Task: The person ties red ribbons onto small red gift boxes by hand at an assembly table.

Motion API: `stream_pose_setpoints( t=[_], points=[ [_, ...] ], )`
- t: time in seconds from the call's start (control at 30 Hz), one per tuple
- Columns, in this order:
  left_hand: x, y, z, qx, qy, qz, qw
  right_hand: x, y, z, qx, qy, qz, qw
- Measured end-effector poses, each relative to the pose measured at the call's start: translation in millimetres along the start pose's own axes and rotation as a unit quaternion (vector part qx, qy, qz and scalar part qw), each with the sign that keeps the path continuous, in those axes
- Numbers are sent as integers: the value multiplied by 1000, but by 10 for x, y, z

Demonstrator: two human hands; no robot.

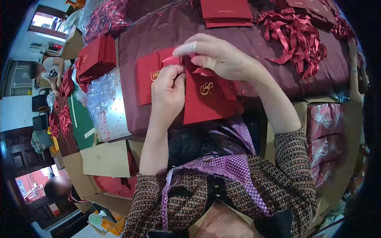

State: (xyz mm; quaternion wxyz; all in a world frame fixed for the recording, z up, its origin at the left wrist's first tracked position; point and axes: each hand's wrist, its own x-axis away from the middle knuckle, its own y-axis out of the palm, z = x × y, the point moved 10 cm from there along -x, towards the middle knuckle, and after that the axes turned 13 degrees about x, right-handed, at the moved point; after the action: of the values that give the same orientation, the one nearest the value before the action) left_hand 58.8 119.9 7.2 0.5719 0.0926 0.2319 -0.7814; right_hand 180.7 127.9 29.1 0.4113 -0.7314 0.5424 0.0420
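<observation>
A flat red paper gift bag (210, 109) with gold lettering lies at the near edge of the cloth-covered table. More red bags (143, 87) with the same gold print lie to its left. My left hand (168, 89) is closed in a pinch at the bag's upper edge, on a red satin ribbon (170, 60). My right hand (220, 57) arches over the same spot, its fingers bent toward the left hand and pinching the ribbon. A ribbon end shows below its thumb. Pale wraps circle two of its fingers. The exact fingertip contact is partly hidden and slightly blurred.
Loose red ribbons (295, 43) lie in a heap at the right. Stacks of red bags (227, 12) stand at the back and left. An open carton (351, 146) on the right holds plastic-wrapped red packs; another carton (105, 158) is at the left. Other people work at the far left.
</observation>
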Motion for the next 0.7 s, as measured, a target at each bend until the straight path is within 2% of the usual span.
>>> stream_pose_setpoints(
  t=[0.07, 0.13, 0.17, 0.2, 0.23, 0.27, 0.37, 0.43, 0.47, 0.5, 0.57, 0.6, 0.63, 0.67, 0.7],
  points=[
    [-4, -12, 4, 6, 4, 9, 1000, -5, 32, 14, 47, 1, -10, 999],
    [17, -40, -174, 88, -105, 11, 991, -20, 11, 19, 17, -13, -8, 1000],
    [6, -42, -103, 80, -80, 6, 994, -12, 3, 11, 16, -12, -8, 1000],
    [7, -66, -107, 80, -81, 6, 994, 3, 44, 69, -3, 28, -35, 999],
    [23, -175, -193, 71, -119, 39, 990, 24, 84, 133, -22, 67, -62, 996],
    [44, -302, -280, 62, -157, 72, 983, 34, 48, 146, -22, 67, -63, 996],
    [-28, -930, -527, 251, -81, 166, 950, 101, -82, 238, 20, 43, -69, 996],
    [-74, -1120, -485, 187, -101, 182, 960, 158, -113, 399, -15, 127, -69, 989],
    [-71, -1126, -404, 88, -84, 191, 974, 164, -107, 494, -30, 157, -64, 985],
    [-66, -1053, -299, 88, -84, 190, 974, 153, -98, 530, -30, 157, -64, 985],
    [26, -1040, 167, 20, 15, 250, 968, 148, -131, 688, 12, 194, -53, 980],
    [98, -1005, 287, 109, 31, 270, 956, 130, -125, 725, -10, 181, -47, 982],
    [70, -831, 558, 203, 86, 147, 964, 140, -109, 767, -8, 183, -50, 982],
    [114, -674, 878, 291, 141, 22, 946, 140, -116, 804, 3, 185, -44, 982],
    [216, -651, 1114, 386, 176, 6, 906, 136, -118, 841, 13, 185, -38, 982]
  ],
)
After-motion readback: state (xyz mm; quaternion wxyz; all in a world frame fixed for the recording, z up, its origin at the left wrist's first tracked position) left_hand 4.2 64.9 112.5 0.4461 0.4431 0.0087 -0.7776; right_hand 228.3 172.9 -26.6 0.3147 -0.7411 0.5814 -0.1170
